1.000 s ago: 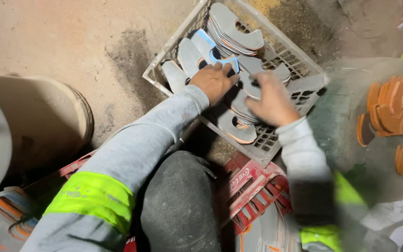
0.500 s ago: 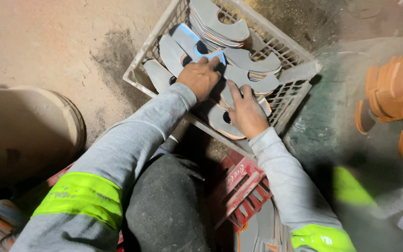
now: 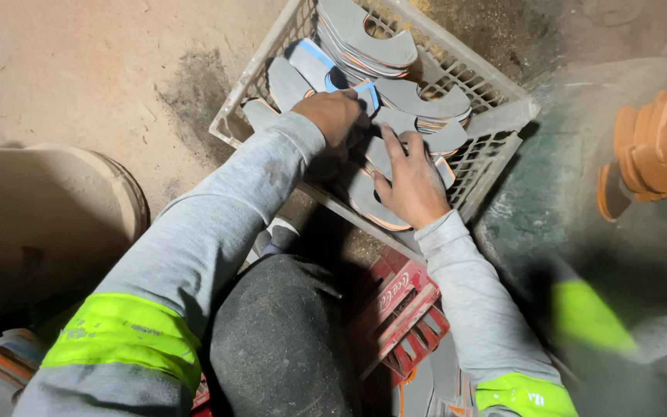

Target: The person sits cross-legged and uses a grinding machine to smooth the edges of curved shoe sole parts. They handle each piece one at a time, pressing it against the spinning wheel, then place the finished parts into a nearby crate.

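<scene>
A pale plastic crate (image 3: pixel 496 135) on the dirt floor holds several flat grey curved pieces (image 3: pixel 372 35) with orange edges, some stacked at the far side. My left hand (image 3: pixel 333 116) reaches into the crate's middle, fingers curled around grey pieces next to one with a blue edge (image 3: pixel 318 58). My right hand (image 3: pixel 411 185) lies flat on a pile of grey pieces (image 3: pixel 364 205) near the crate's front wall, fingers spread. Both sleeves are grey with bright yellow-green bands.
A red plastic crate (image 3: pixel 395 309) sits under my knee. At the right stands a dark green rounded body (image 3: pixel 557 208) bearing orange curved pieces (image 3: pixel 658 147). A beige round container (image 3: pixel 55 224) is at the left. Sandy floor lies at the top left.
My right hand has slid from the crate's right part toward its front and flattened on the pile. My left hand stays in the crate's middle. The view moved nearer.
</scene>
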